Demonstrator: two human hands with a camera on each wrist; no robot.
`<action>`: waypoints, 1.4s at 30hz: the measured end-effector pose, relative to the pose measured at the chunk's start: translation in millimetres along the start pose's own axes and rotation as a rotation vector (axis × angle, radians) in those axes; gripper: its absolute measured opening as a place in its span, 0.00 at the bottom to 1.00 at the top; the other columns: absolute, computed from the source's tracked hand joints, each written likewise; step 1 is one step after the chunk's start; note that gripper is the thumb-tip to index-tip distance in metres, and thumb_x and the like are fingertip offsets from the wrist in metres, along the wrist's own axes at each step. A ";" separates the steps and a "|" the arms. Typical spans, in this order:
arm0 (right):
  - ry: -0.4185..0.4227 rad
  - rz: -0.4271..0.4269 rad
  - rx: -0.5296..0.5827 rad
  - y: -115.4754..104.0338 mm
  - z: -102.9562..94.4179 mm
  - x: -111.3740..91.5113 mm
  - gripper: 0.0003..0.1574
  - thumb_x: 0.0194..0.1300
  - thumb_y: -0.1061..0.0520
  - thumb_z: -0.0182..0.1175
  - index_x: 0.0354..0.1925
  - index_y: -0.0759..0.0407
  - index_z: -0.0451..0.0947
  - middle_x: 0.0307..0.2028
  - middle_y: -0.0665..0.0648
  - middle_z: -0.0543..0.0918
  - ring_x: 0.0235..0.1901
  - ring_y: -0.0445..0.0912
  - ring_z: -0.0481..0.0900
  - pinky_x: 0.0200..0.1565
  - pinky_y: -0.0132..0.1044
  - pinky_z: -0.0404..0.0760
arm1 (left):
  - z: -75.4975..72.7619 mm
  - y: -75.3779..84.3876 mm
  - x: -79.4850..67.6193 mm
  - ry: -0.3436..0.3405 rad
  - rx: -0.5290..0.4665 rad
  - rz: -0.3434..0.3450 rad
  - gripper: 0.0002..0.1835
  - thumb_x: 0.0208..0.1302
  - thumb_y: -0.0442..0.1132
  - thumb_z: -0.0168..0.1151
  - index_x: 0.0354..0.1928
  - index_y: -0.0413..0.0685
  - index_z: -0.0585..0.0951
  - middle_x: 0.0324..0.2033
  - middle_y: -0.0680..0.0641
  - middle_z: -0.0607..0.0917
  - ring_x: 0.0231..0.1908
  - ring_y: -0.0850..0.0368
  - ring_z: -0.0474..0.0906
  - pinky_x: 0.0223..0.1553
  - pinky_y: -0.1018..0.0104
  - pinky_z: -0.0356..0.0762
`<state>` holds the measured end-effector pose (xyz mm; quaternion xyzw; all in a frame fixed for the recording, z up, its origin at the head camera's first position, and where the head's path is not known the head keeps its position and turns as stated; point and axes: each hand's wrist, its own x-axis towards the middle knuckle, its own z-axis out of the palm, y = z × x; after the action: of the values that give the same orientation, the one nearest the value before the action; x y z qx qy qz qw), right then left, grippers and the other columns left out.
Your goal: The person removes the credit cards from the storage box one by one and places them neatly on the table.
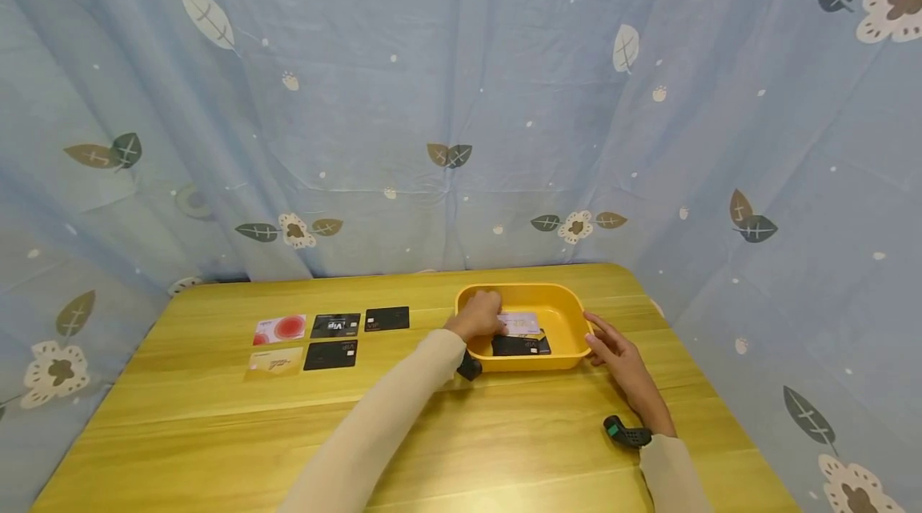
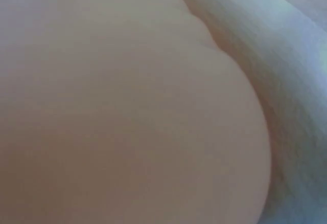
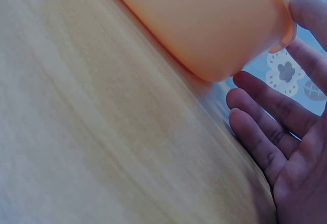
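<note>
My left hand (image 1: pixel 481 314) reaches into a yellow plastic box (image 1: pixel 529 364), its bent fingers at the left end of a pale lilac card (image 1: pixel 520 323). I cannot tell whether they pinch it. Black cards (image 1: pixel 515 346) lie in the box just in front of the lilac one. On the right, my right hand (image 1: pixel 619 358) holds the box's rim with thumb and forefinger. In the right wrist view, the other fingers (image 3: pixel 255 132) are loosely bent beside the box's outer wall (image 3: pixel 204 24). Blurred skin fills most of the left wrist view.
Left of the box, cards lie in two rows on the wooden table (image 1: pixel 216 433): a red-and-white card (image 1: pixel 279 329), a yellow card (image 1: pixel 275 362) and several black cards (image 1: pixel 330 354). A blue patterned curtain (image 1: pixel 346 121) hangs behind the table and along its sides.
</note>
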<state>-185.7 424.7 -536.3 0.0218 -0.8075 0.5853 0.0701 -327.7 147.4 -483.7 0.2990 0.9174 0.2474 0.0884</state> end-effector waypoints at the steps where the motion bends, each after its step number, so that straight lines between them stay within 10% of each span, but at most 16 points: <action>1: -0.001 0.000 0.001 -0.9 0.1 -0.2 0.34 0.81 0.51 0.54 0.79 0.52 0.61 0.60 0.71 0.76 0.46 0.61 0.80 0.46 0.39 0.84 | 0.6 0.2 0.1 -0.001 0.004 -0.002 0.18 0.57 0.39 0.80 0.26 0.45 0.75 0.21 0.51 0.71 0.24 0.58 0.64 0.28 0.69 0.62; 14: 0.021 -0.017 -0.006 14.0 -0.7 3.3 0.33 0.81 0.48 0.54 0.79 0.44 0.62 0.61 0.67 0.77 0.44 0.53 0.81 0.44 0.36 0.84 | 2.7 4.5 -7.0 -0.063 -0.090 -0.043 0.29 0.59 0.39 0.79 0.56 0.38 0.74 0.41 0.41 0.83 0.35 0.52 0.76 0.42 0.62 0.77; 24: 0.002 -0.016 0.014 -2.9 0.4 -1.7 0.34 0.81 0.51 0.54 0.79 0.52 0.61 0.60 0.70 0.76 0.45 0.60 0.80 0.46 0.39 0.84 | 9.6 4.1 -4.3 0.010 -0.497 -0.078 0.20 0.61 0.22 0.71 0.54 0.34 0.78 0.24 0.44 0.81 0.21 0.51 0.79 0.21 0.67 0.75; 42: 0.008 -0.001 0.000 5.6 -0.4 2.5 0.34 0.81 0.50 0.54 0.79 0.51 0.61 0.62 0.70 0.76 0.44 0.51 0.81 0.45 0.38 0.84 | 7.2 7.1 -5.1 0.034 -0.590 -0.098 0.22 0.62 0.23 0.71 0.59 0.35 0.81 0.28 0.43 0.87 0.25 0.46 0.86 0.25 0.60 0.83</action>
<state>-188.8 427.0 -541.1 0.0201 -0.8073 0.5852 0.0737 -317.7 152.1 -486.2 0.2115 0.8205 0.5038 0.1681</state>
